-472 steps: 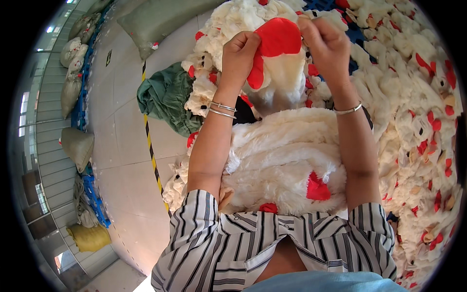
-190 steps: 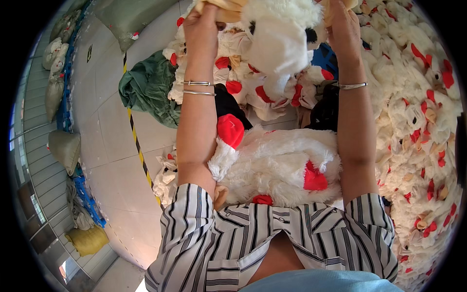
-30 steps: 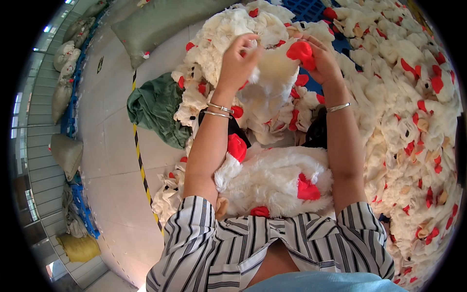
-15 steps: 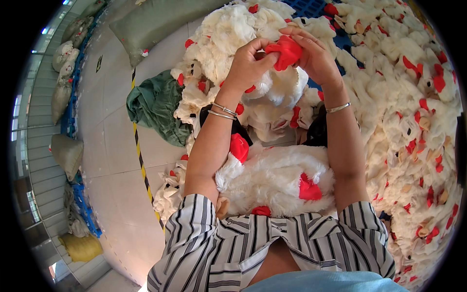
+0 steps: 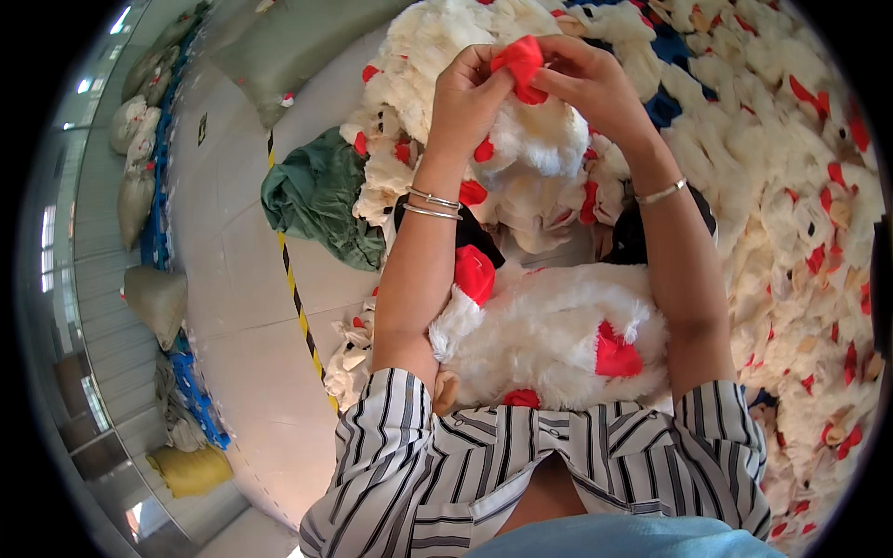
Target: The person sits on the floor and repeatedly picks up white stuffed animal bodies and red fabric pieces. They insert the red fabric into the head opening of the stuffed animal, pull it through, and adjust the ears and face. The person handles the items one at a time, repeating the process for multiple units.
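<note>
Held up at arm's length is a red fabric piece (image 5: 518, 61), pinched between the fingertips of both hands. My left hand (image 5: 465, 98) is closed on its left side. My right hand (image 5: 595, 91) grips its right side with thumb and fingers. Just below hangs a fluffy white plush skin (image 5: 544, 139); I cannot tell whether the red piece is joined to it. Across my lap lies white plush (image 5: 539, 325) with red patches, between my forearms.
A heap of white plush skins with red bits (image 5: 781, 205) spreads along the right. Green cloth (image 5: 321, 200) lies on the left beside yellow-black floor tape (image 5: 296, 298). A big grey-green sack (image 5: 298, 56) rests at the far left, and a yellow sack (image 5: 191, 471) lies near the wall.
Both hands have risen a little with the red fabric piece, which now looks narrower and more folded. The right fingers have shifted their hold. The whole view has swung slightly left.
</note>
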Demonstrator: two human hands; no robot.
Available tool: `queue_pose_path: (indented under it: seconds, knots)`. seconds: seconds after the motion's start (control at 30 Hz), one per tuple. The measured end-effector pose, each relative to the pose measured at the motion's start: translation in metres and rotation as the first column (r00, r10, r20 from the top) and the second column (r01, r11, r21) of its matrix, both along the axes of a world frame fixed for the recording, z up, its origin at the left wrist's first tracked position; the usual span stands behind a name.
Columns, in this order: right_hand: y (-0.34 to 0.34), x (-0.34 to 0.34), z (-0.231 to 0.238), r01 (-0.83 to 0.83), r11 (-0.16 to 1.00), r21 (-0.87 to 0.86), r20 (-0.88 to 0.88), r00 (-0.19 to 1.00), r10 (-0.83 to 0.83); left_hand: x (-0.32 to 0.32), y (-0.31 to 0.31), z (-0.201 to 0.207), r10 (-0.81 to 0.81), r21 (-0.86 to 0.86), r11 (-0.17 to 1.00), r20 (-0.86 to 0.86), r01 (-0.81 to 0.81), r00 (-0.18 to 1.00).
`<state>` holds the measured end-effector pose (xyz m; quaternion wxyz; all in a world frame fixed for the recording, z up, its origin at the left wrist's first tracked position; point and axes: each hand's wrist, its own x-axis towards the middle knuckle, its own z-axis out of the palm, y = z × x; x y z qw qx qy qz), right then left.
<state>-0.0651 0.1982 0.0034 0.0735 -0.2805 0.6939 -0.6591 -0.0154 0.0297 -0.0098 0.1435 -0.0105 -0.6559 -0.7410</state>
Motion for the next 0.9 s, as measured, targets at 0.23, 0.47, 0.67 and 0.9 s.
queue_pose_path:
  seconds: [0.23,0.47,0.67,0.9]
  knots:
    - [0.015,-0.018,-0.002,0.118,0.992,-0.042,-0.048,0.992,-0.12,-0.001,-0.014,-0.002,0.09,-0.025,0.996,-0.026,-0.091,0.996]
    - [0.019,-0.022,-0.003,0.151,0.982,-0.114,0.014,0.989,-0.15,-0.002,-0.011,0.006,0.113,0.073,0.991,-0.015,-0.111,0.994]
    - [0.022,-0.02,0.001,-0.009,0.992,-0.125,0.097,0.995,0.022,0.003,-0.013,0.008,0.204,0.083,0.975,0.039,-0.206,0.978]
    - [0.02,-0.019,-0.008,0.072,0.997,0.014,-0.237,0.969,-0.067,0.002,-0.018,0.001,0.152,-0.067,0.987,0.124,-0.145,0.98]
